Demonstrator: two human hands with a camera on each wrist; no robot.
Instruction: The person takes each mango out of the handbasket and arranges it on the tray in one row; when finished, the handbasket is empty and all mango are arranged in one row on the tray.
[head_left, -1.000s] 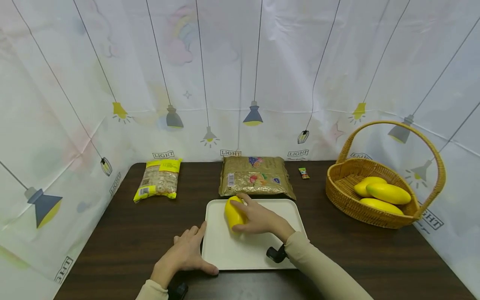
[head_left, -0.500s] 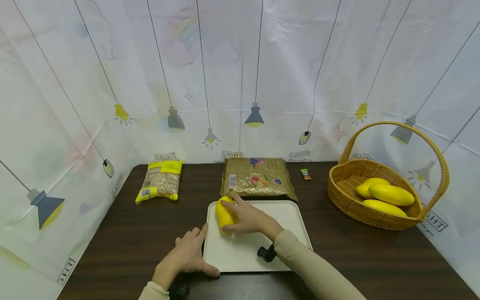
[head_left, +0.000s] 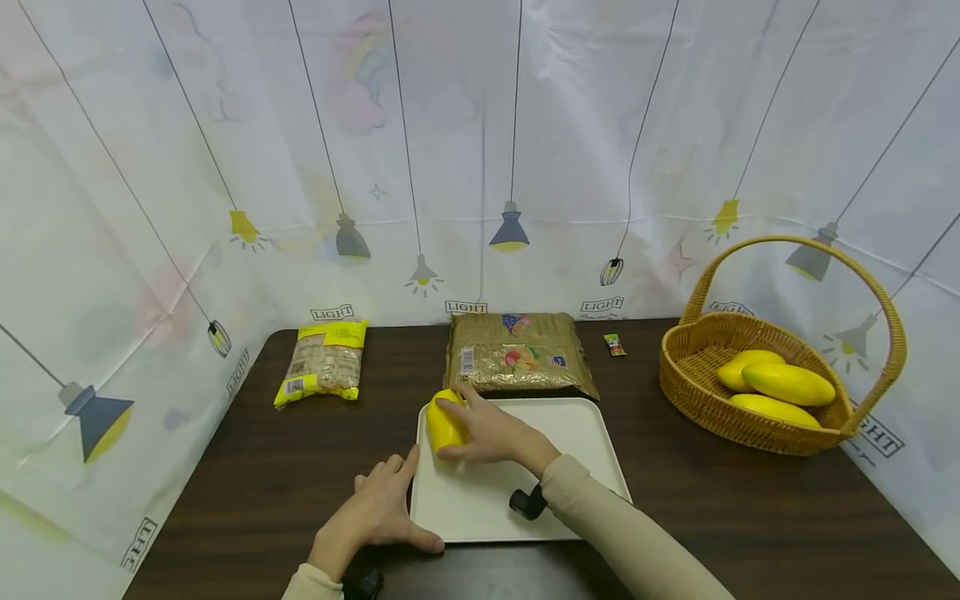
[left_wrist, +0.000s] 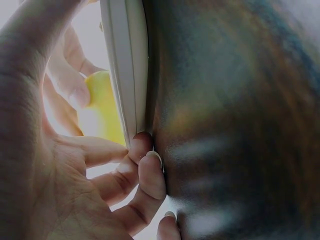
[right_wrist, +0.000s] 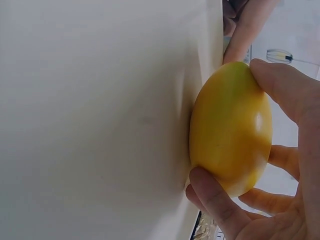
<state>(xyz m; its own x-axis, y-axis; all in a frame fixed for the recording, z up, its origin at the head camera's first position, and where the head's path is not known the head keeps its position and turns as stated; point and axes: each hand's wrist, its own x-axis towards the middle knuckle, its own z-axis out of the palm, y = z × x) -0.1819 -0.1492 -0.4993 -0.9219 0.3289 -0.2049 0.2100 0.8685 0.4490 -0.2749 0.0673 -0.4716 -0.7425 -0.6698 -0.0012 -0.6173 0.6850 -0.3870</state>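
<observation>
Right hand [head_left: 491,429] gripping smooth yellow oval fruit [head_left: 442,427], thumb and fingers spread round it; fruit at far left part of white rectangular tray [head_left: 577,450], close to left rim, contact with tray floor hard to tell. Left hand [head_left: 382,508] not closed round anything, fingers spread, fingertips at tray's left edge, thumb by near left corner. Tan oval wicker basket [head_left: 693,406] with arched handle, right side of dark brown wooden table [head_left: 225,508], three yellow fruits [head_left: 789,383] inside. Behind tray: shiny gold foil package [head_left: 521,358]; yellow-ended clear plastic bag [head_left: 324,367] further left; tiny green-red packet [head_left: 615,345] right of package
</observation>
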